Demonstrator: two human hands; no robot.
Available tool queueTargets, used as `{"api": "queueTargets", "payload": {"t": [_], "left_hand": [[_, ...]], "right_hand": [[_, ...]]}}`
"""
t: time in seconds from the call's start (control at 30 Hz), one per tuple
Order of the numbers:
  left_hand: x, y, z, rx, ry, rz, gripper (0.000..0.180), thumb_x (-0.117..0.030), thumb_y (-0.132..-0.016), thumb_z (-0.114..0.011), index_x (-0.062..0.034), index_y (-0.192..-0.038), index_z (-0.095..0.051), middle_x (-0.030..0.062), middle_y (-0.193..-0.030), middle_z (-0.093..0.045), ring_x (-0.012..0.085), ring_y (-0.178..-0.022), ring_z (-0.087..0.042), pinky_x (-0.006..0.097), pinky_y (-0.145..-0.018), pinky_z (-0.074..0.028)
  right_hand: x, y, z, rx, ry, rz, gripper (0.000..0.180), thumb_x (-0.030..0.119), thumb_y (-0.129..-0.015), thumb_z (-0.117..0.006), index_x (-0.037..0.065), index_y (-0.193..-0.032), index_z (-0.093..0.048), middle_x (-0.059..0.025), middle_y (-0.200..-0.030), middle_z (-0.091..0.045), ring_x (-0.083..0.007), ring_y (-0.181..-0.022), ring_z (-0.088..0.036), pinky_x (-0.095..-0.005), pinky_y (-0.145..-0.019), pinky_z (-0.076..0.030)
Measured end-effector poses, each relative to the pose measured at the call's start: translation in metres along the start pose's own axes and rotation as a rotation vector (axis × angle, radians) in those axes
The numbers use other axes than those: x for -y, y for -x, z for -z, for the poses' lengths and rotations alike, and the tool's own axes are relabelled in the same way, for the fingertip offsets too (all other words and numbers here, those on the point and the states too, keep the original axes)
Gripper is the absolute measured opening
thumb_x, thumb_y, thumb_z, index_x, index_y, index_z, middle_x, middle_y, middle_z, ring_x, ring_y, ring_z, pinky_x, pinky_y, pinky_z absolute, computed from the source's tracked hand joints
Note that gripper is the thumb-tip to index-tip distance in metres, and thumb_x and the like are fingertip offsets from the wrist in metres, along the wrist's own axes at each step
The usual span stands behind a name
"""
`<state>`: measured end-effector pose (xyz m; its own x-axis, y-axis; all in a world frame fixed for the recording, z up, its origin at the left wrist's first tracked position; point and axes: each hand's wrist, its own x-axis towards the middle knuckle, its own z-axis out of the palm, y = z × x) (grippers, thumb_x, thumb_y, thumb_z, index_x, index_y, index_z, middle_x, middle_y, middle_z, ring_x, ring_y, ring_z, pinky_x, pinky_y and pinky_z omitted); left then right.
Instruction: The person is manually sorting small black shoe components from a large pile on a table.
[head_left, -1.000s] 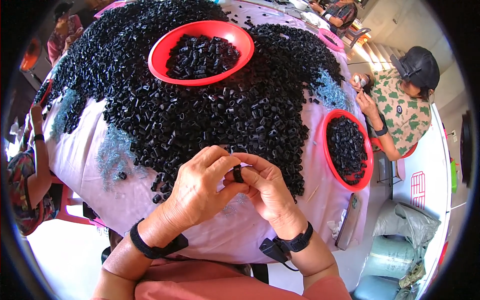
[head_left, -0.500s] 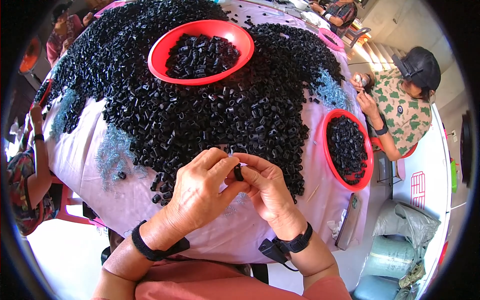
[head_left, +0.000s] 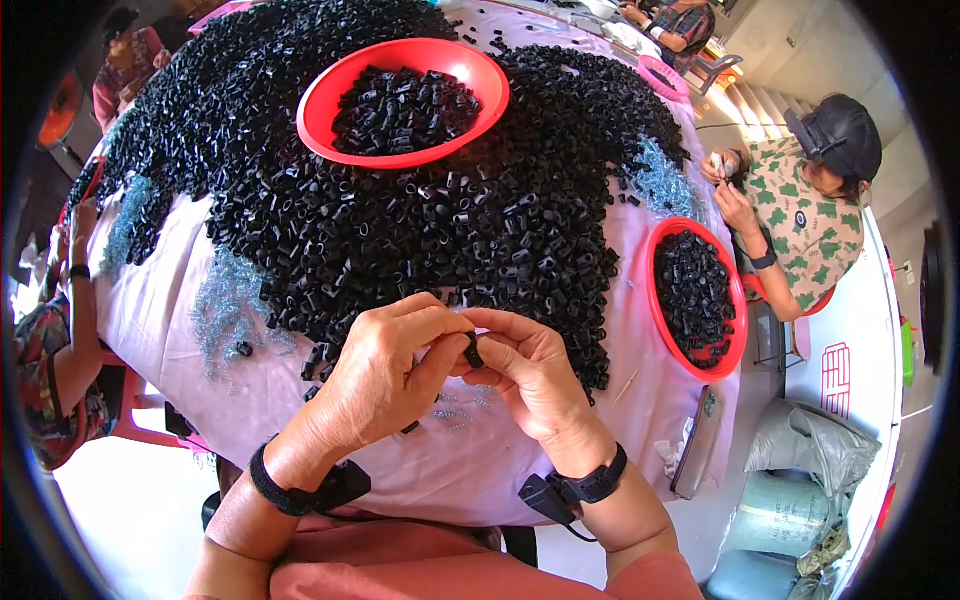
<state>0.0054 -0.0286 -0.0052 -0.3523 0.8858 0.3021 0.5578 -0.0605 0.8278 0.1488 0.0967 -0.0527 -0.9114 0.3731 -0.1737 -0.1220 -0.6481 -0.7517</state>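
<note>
Both my hands meet above the near side of the table. A small black plastic cap-like part [head_left: 473, 352] is pinched between the thumb and fingers of my right hand [head_left: 537, 378]. My left hand [head_left: 378, 372] has its thumb and bent fingers pressed against the same part, partly covering it. Beyond my fingers spreads a big heap of similar black parts [head_left: 440, 235]. Below my hands lie a few tiny bluish clear pieces [head_left: 455, 412] and one loose black part [head_left: 410, 427].
A red basin [head_left: 318, 125] of black parts sits on the heap; another red basin [head_left: 738, 335] stands at right. Clear bluish pieces [head_left: 225, 310] lie at left. Near the right edge are a phone [head_left: 698, 442] and a thin stick [head_left: 627, 385]. Co-workers sit around, one at right [head_left: 810, 200].
My left thumb has moved up against the black part, and the left wrist has shifted slightly left. A loose black part now shows below my left hand. The left co-worker's hand has moved slightly.
</note>
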Motion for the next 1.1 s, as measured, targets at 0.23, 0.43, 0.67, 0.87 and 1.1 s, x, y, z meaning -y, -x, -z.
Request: {"api": "queueTargets", "payload": {"t": [0.23,0.43,0.67,0.87,1.1], "left_hand": [[-0.0026,0.0007,-0.0032,-0.054,-0.025,0.009,0.012,0.001,-0.087,-0.063,0.0047,-0.097,-0.07,0.0155,-0.083,-0.065,0.031,-0.069,-0.069,0.036,-0.06,-0.056],[-0.0041,0.0006,-0.0026,-0.057,-0.132,-0.098,0.014,0.003,-0.085,-0.064,0.0038,-0.098,-0.069,0.0154,-0.083,-0.064,0.033,-0.072,-0.067,0.039,-0.061,-0.055],[-0.0032,0.001,-0.0058,-0.094,-0.222,-0.18,0.01,0.003,-0.085,-0.064,0.0023,-0.094,-0.067,0.0153,-0.082,-0.063,0.0332,-0.072,-0.065,0.04,-0.063,-0.054],[-0.0035,0.0014,-0.0071,-0.097,-0.252,-0.205,0.01,0.002,-0.083,-0.066,0.0019,-0.093,-0.067,0.0144,-0.084,-0.062,0.0329,-0.074,-0.064,0.041,-0.064,-0.055],[-0.0071,0.001,-0.0075,-0.076,-0.286,-0.221,0.031,-0.005,-0.072,-0.08,0.0006,-0.098,-0.065,0.0108,-0.085,-0.062,0.0296,-0.076,-0.064,0.039,-0.065,-0.055]], "right_hand": [[-0.0001,-0.0002,-0.0001,-0.017,0.01,-0.013,0.033,0.007,-0.096,-0.067,0.002,-0.129,-0.064,-0.008,-0.11,-0.073,-0.0141,-0.092,-0.072,-0.0264,-0.081,-0.062],[-0.0031,-0.0004,0.0007,-0.033,0.006,0.006,0.032,0.007,-0.097,-0.066,0.002,-0.128,-0.065,-0.0078,-0.111,-0.072,-0.013,-0.094,-0.071,-0.0276,-0.083,-0.062],[-0.0052,-0.0007,0.0022,-0.04,-0.02,0.014,0.031,0.007,-0.098,-0.066,0.002,-0.128,-0.065,-0.0086,-0.113,-0.072,-0.0129,-0.096,-0.071,-0.0291,-0.084,-0.062],[-0.0049,0.0,0.0033,-0.029,-0.031,0.013,0.03,0.008,-0.098,-0.066,0.002,-0.127,-0.065,-0.0086,-0.112,-0.072,-0.0133,-0.095,-0.071,-0.0291,-0.084,-0.062],[-0.0039,-0.0008,0.0003,-0.051,-0.1,0.022,0.03,0.007,-0.097,-0.066,0.0,-0.126,-0.065,-0.0124,-0.107,-0.073,-0.0187,-0.094,-0.072,-0.0316,-0.084,-0.062]]}}
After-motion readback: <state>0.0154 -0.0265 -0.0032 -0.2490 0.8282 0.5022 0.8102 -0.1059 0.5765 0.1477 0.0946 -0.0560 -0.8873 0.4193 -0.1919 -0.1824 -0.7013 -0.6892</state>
